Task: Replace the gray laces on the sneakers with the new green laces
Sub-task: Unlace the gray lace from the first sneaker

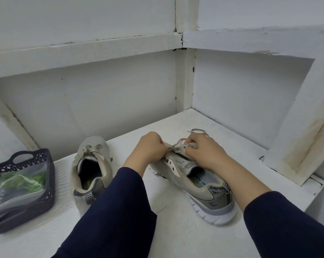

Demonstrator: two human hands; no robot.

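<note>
Two grey sneakers stand on a white surface. The left sneaker [91, 170] is upright with its gray lace tied in a bow. The right sneaker [204, 187] lies at an angle, heel towards me. My left hand [150, 148] pinches the gray lace [198, 131] at the shoe's left side. My right hand [204, 151] grips the same lace over the eyelets, and a loop of it sticks up beyond the fingers. The green laces [25, 180] lie in a clear bag inside a dark basket.
The dark perforated basket [48, 198] with a handle sits at the left edge. White walls and wooden beams close in the corner behind the shoes. The white surface [176, 216] ends in a step at the right.
</note>
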